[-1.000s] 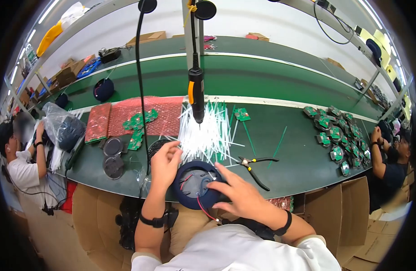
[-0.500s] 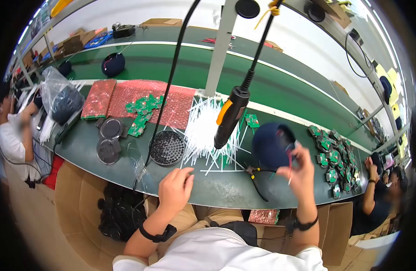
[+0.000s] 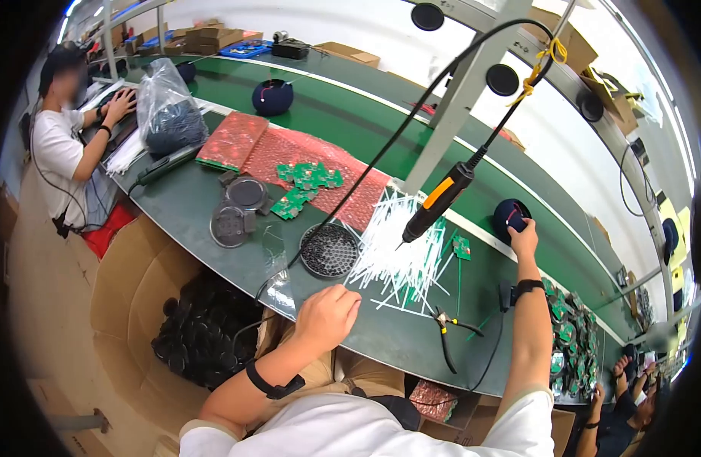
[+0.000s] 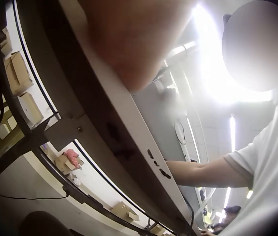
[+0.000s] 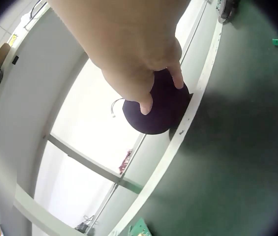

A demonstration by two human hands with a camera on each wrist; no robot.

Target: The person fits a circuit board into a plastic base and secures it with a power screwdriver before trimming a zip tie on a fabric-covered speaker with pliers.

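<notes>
While the left hand (image 3: 329, 314) rests with fingers loosely curled and empty, the right hand (image 3: 524, 238) grips the dark housing (image 3: 506, 212), now beyond the screwdriver (image 3: 440, 204), earlier beside it.

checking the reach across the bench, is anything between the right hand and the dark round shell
Nothing visible stands between them. The right hand holds the dark round shell from above, fingers on its dome. The hanging screwdriver is off to the side of the outstretched arm, not in the way.
</notes>
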